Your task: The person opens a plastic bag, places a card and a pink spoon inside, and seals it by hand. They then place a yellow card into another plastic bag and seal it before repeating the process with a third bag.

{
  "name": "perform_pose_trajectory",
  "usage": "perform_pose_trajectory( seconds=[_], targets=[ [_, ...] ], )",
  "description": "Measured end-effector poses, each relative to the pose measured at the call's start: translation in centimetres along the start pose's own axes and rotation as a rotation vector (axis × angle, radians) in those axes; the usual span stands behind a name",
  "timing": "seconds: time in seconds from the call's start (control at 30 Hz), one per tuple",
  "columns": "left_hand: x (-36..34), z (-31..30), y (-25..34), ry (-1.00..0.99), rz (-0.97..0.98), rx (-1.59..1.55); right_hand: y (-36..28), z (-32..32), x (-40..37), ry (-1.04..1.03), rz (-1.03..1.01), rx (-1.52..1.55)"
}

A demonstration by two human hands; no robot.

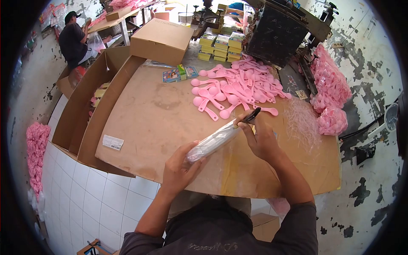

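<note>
A long, glossy clear plastic bundle [215, 141] is being held aslant on the near side of the heap of smooth pink spoons [238, 88]; its lower end is being gripped by the left hand [178, 168], while a slim black tool [250, 117], perhaps a cutter, its tip hidden, is being pinched in the right hand [261, 138] at the upper end; the space behind the heap is being blocked by card stacks [221, 46] and a scuffed black block [276, 36]; right of it, wispy plastic strands [302, 125] are being left tangled; left of it, a matte carton [160, 38] is being kept.
</note>
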State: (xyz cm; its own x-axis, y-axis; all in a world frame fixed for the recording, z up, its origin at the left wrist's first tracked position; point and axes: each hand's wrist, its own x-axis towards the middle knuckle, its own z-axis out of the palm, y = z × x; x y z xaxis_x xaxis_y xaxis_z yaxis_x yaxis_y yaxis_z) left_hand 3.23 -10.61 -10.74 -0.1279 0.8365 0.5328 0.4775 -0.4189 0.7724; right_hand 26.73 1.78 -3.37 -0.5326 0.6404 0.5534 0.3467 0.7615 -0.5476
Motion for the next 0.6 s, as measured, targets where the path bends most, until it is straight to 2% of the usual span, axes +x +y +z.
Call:
perform_pose_trajectory(
  seconds=[0.1,0.2,0.4,0.5,0.6],
  targets=[
    [-0.1,0.1,0.0,-0.002,-0.031,-0.011,0.1,-0.5,0.1,0.014,-0.024,0.003],
    [-0.1,0.0,0.1,-0.003,-0.017,0.003,-0.6,-1.6,0.3,0.034,0.154,0.111],
    [0.1,0.0,0.4,0.005,-0.002,0.035,2.5,-4.4,0.9,0.209,0.099,0.161],
    [0.0,0.1,0.3,-0.004,-0.012,0.022,4.4,-8.2,3.6,0.322,-0.005,-0.230],
    [-0.3,0.3,-0.2,0.009,-0.053,-0.019,5.7,-12.6,8.9,0.467,-0.222,-0.462]
  ],
)
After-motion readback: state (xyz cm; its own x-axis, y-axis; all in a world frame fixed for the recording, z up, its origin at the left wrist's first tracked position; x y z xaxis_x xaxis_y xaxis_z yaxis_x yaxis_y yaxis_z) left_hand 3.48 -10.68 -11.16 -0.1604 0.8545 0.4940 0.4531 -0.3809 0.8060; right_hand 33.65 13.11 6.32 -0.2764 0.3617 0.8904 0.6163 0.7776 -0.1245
